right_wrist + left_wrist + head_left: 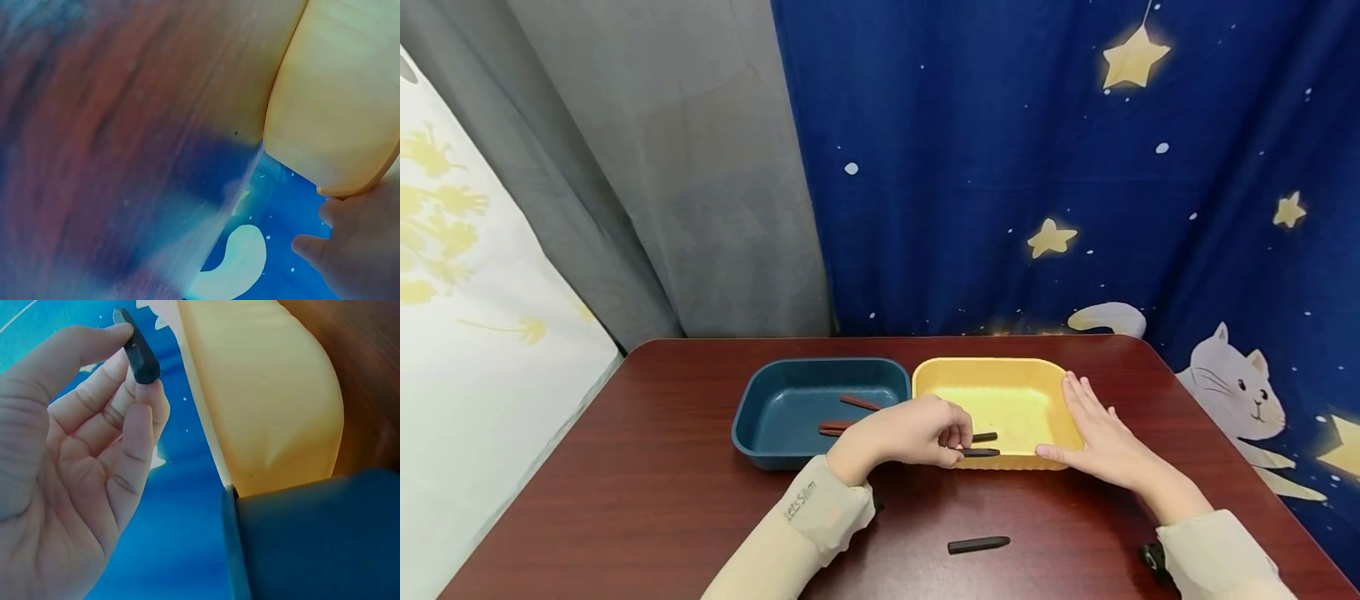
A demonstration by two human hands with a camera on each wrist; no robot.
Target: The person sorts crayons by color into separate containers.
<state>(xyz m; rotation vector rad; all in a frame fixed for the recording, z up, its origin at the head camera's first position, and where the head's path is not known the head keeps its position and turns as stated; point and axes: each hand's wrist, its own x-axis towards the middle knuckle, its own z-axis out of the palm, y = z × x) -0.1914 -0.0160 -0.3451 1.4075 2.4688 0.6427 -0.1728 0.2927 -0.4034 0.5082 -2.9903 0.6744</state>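
Note:
My left hand [925, 429] is over the near left side of the yellow bin [985, 364]. Between thumb and fingertips it pinches a black crayon [982, 452], a faceted stick that tapers at one end; the left wrist view shows the same crayon [141, 357] above the palm. Another black crayon [985, 437] lies inside the yellow bin, partly hidden by the hand. At the bin's right end, my right hand [1101, 437] rests on the rim with fingers extended and thumb spread toward the front wall. A third black crayon [978, 545] lies on the table in front.
Left of the yellow bin, side by side with it, is a dark blue bin [820, 365] with several reddish-brown crayons [860, 402], some hidden by my left forearm. Both stand on a dark red wooden table [662, 467]. Behind hangs a blue star-patterned curtain [955, 183].

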